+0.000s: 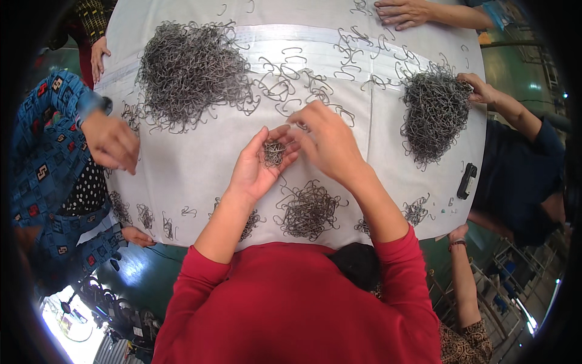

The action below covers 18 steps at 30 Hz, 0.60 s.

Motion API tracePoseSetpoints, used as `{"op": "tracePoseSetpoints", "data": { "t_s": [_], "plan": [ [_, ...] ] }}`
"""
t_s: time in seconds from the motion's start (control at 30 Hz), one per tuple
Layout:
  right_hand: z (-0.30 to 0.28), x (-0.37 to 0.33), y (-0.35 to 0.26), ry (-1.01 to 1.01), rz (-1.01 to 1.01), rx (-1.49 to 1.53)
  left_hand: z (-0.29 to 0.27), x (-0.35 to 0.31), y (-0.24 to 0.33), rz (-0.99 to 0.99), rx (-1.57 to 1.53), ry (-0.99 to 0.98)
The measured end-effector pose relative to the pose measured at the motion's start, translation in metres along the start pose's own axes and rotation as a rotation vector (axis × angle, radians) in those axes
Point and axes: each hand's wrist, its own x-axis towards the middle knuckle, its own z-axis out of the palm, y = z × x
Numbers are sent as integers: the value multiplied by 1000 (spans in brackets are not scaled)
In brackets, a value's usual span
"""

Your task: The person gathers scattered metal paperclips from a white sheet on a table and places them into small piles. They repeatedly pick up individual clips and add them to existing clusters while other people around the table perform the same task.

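Note:
My left hand (251,171) is palm up and cupped around a small clump of bent metal wire hooks (274,154). Just to its right, my right hand (330,142) is palm down with bent fingers, its fingertips close to my left fingers and blurred. Whether anything is pinched in them cannot be made out. Beyond both hands, loose S-shaped hooks (280,88) are strewn over the white cloth-covered table (339,173). A smaller heap of the same hooks (310,209) sits between my forearms, close to my body.
A large hook pile (191,73) stands at the far left, another pile (435,112) at the right. Small clusters line the near edge. A black device (467,181) lies at the right edge. Co-workers' hands (112,141) (479,88) (405,12) reach in from several sides.

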Motion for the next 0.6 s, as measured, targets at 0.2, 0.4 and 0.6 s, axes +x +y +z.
{"op": "tracePoseSetpoints", "data": {
  "t_s": [0.2, 0.4, 0.6],
  "plan": [
    [12, -5, 29, 217, 76, -371, -14, -8, 13, 81, -16, 114],
    [-14, 7, 61, 445, 68, -436, -21, -12, 28, 173, -31, 162],
    [-81, 19, 102, 359, 268, -658, -31, -9, 33, 180, -13, 181]
  ]
}}
